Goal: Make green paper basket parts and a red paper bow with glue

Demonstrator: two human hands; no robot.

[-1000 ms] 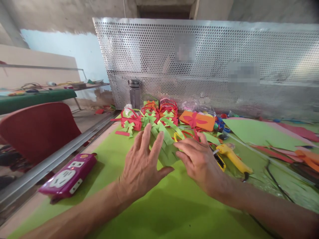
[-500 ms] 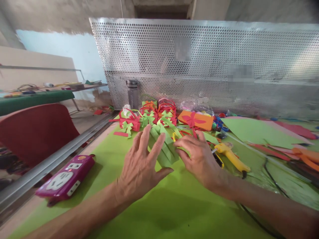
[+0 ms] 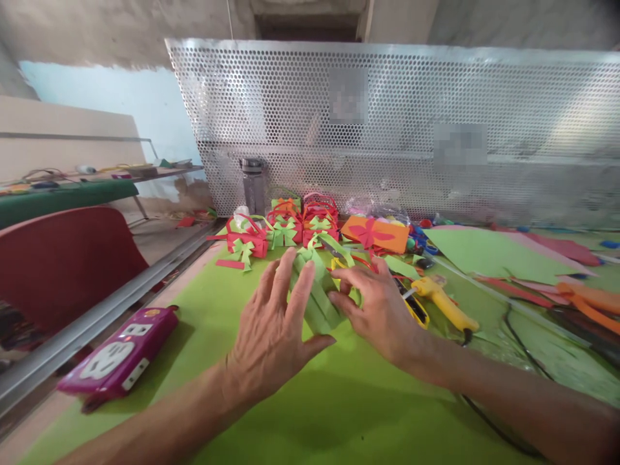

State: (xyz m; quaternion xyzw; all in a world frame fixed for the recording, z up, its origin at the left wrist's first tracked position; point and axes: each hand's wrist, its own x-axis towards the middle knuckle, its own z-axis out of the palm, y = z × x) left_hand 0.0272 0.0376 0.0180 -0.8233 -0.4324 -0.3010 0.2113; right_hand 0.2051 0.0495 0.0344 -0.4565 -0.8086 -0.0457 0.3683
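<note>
Left hand (image 3: 271, 326): fingers spread, lying along left side of folded green paper piece (image 3: 317, 300). Right hand (image 3: 382, 316): fingers curled at right side of same piece (if they pinch it, I cannot tell). Paper piece is between two hands, upon green sheet (image 3: 310, 413). Purple power strip (image 3: 121, 355) at left, yellow glue gun (image 3: 445, 302) just beside right hand. Farther: red paper bags (image 3: 252, 244) with green bows, orange paper box (image 3: 394, 237), then bottle (image 3: 252, 188), upright before perforated metal panel (image 3: 300, 97).
</note>
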